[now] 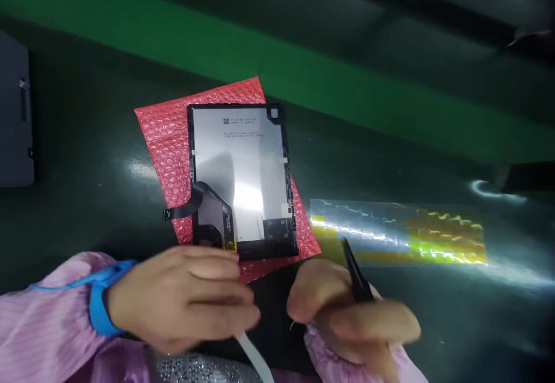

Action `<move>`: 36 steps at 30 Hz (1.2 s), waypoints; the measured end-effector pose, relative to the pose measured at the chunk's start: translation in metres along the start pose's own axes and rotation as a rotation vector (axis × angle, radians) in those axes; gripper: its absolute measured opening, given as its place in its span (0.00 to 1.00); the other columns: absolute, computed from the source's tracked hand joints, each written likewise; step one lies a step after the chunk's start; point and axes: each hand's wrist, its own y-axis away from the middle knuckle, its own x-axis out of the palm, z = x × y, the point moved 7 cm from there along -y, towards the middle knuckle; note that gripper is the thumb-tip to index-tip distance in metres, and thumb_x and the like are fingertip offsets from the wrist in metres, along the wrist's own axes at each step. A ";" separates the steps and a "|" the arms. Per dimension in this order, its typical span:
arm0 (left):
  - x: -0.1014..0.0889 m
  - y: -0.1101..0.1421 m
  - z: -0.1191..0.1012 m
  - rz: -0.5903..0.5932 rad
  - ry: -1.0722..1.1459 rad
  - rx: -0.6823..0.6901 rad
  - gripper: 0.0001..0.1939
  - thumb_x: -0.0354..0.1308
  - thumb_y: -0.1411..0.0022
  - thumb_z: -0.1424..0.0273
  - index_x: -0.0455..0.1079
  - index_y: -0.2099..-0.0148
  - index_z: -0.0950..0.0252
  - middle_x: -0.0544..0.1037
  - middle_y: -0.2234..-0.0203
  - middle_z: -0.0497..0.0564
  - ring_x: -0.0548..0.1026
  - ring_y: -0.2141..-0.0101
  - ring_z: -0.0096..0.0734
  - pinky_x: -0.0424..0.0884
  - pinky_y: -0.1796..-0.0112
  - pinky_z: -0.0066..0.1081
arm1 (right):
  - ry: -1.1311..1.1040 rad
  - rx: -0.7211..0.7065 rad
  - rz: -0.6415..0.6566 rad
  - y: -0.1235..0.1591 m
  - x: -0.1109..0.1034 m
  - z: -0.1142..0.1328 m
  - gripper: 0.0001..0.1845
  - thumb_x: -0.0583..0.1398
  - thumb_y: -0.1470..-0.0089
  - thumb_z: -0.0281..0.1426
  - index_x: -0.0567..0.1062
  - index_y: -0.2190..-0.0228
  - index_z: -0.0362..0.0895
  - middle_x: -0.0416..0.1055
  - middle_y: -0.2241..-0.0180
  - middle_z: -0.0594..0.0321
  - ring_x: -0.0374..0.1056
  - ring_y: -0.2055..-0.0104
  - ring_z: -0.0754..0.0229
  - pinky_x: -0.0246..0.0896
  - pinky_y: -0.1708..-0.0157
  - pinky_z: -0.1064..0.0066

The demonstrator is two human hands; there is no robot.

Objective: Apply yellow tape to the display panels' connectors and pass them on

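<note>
**Thin screen panel on bubble wrap, tweezers in hand**

The right hand (347,313) is closed around a pair of black tweezers (354,273), tips pointing up and away toward a clear sheet of yellow tape strips (399,232) lying on the dark green table (87,198); the left hand (186,296), blurred, has its fingers curled inward, and I cannot tell whether it pinches anything — a white strip (255,354) shows just beneath it; a blue wrist strap (102,299) sits over the pink sleeve (39,337).

Just beyond both hands lies the screen panel (240,169), back side up, flat on a red sheet of bubble wrap (167,134); a black ribbon cable (186,206) curls off its lower left corner.

The panel looks light, stiff and thin — likely glass-faced, so fragile and prone to crack if flexed; its shiny back probably marks easily; the cable is soft and would tear at its root. The dark frame edges seem the safest hold, both long sides together, never the cable.
</note>
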 end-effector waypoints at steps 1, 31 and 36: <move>0.005 0.000 -0.005 -0.018 0.128 -0.014 0.18 0.53 0.41 0.80 0.68 0.49 0.68 0.83 0.62 0.51 0.78 0.63 0.33 0.75 0.54 0.34 | 0.020 -0.093 0.079 -0.002 0.004 0.008 0.26 0.58 0.44 0.57 0.63 0.78 0.51 0.75 0.83 0.71 0.70 0.85 0.61 0.68 0.85 0.69; -0.017 0.008 0.059 0.069 -0.512 -0.293 0.18 0.47 0.27 0.70 0.67 0.40 0.67 0.75 0.42 0.54 0.68 0.39 0.45 0.54 0.38 0.50 | -0.023 0.078 -0.049 -0.033 -0.011 -0.007 0.24 0.69 0.49 0.22 0.58 0.68 0.50 0.78 0.64 0.70 0.79 0.68 0.61 0.78 0.67 0.69; -0.030 0.009 0.073 0.105 -0.520 -0.228 0.17 0.46 0.26 0.72 0.70 0.41 0.65 0.74 0.43 0.57 0.68 0.39 0.45 0.53 0.36 0.54 | 0.066 0.095 0.111 -0.058 0.009 0.007 0.27 0.71 0.51 0.25 0.57 0.68 0.50 0.78 0.63 0.69 0.79 0.70 0.60 0.77 0.70 0.69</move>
